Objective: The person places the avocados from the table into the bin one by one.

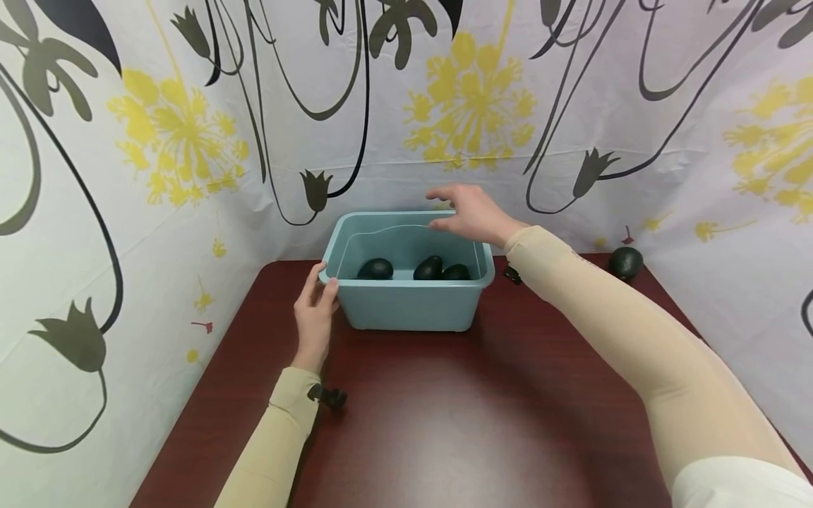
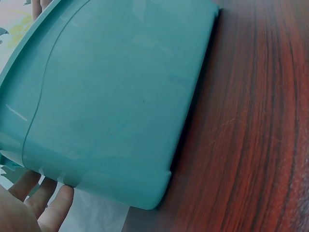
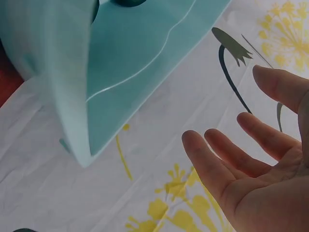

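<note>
A light blue plastic bin (image 1: pixel 413 305) stands at the far side of the table. Inside it lie three dark green avocados: one on the left (image 1: pixel 375 269), one near the middle (image 1: pixel 428 268) and one on the right (image 1: pixel 456 272), partly hidden by the front rim. My left hand (image 1: pixel 314 314) holds the bin's front left corner at the rim; its fingertips (image 2: pixel 62 198) press the outer side in the left wrist view. Above the bin's back right rim hovers my right hand (image 1: pixel 473 212), with fingers spread and nothing in them. In the right wrist view the palm (image 3: pixel 270 193) is bare.
Another avocado (image 1: pixel 625 263) rests at the table's far right corner, beyond my right forearm. Patterned cloth (image 1: pixel 381 155) hangs behind and along both sides of the dark red wooden table (image 1: pixel 444 402).
</note>
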`<state>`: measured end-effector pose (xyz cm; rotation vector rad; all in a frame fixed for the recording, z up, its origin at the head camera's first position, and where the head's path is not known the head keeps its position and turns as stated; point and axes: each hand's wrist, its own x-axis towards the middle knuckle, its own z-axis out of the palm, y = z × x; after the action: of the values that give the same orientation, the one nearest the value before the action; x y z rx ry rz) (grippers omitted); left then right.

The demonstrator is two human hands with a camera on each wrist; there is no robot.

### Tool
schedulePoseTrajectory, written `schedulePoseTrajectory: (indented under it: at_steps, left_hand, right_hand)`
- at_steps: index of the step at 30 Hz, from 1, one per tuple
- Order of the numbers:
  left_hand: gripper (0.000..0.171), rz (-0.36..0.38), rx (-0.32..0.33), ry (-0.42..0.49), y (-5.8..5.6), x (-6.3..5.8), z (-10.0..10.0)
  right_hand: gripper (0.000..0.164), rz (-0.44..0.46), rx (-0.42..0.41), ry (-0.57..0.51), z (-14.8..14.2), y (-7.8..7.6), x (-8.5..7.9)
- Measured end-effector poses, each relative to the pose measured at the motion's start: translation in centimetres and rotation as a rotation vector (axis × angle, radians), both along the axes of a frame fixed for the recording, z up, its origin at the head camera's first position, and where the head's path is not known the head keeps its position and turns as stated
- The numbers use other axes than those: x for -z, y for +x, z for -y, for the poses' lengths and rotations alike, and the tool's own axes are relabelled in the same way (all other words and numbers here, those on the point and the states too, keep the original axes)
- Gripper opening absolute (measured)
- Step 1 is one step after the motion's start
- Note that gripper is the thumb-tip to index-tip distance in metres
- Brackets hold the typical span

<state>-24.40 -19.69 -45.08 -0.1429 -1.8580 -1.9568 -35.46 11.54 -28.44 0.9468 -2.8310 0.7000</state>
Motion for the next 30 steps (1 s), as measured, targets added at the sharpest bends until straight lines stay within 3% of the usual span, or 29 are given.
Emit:
schedulePoseTrajectory:
  at_steps: [6,15,24,30]
  left_hand:
    - [0.052,-0.009,-0.028,0.011,-1.5,2.1,0.7]
    - [0.051,-0.026,-0.032,-0.009,-1.8,2.3,0.6]
    - [0.052,-0.014,-0.009,0.023,-1.5,1.9,0.5]
    - [0.055,-0.013,0.008,0.024,-0.2,0.2,-0.1]
  right_hand:
    - [0.06,-0.019,0.007,-0.003,-1.3,1.0,-0.3]
    - [0.06,-0.071,0.028,-0.013,-3.9,1.9,0.3]
    - [0.057,-0.143,0.079,-0.006,-6.5,2.9,1.1]
    - [0.056,-0.159,0.142,-0.021,-9.0,2.9,2.0]
